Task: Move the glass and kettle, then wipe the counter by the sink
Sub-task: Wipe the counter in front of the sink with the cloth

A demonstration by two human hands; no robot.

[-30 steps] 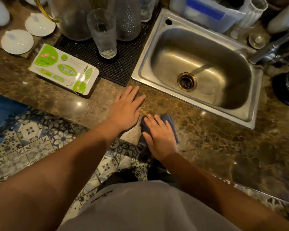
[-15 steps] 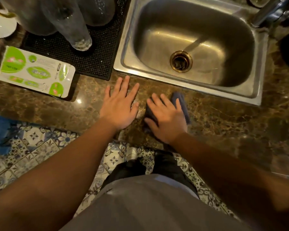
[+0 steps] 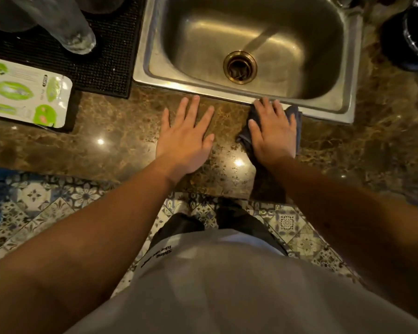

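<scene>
My right hand (image 3: 273, 133) presses flat on a dark blue-grey cloth (image 3: 296, 116) on the brown marble counter (image 3: 121, 141), right against the front rim of the steel sink (image 3: 323, 104). My left hand (image 3: 186, 136) lies flat on the counter beside it, fingers spread, holding nothing. A clear glass (image 3: 75, 32) stands on the black drying mat (image 3: 106, 68) at the upper left. Only a dark blurred base shows behind the glass at the frame's top edge; I cannot tell whether it is the kettle.
A white and green packet (image 3: 22, 92) lies on the counter left of the mat. A dark round pot (image 3: 413, 39) sits right of the sink. Patterned floor tiles (image 3: 58, 201) lie below the counter's front edge.
My right hand has slid the cloth to the right and forward, from the counter's front edge up to the sink rim. The left hand stayed flat on the counter. My view tilted downward.
</scene>
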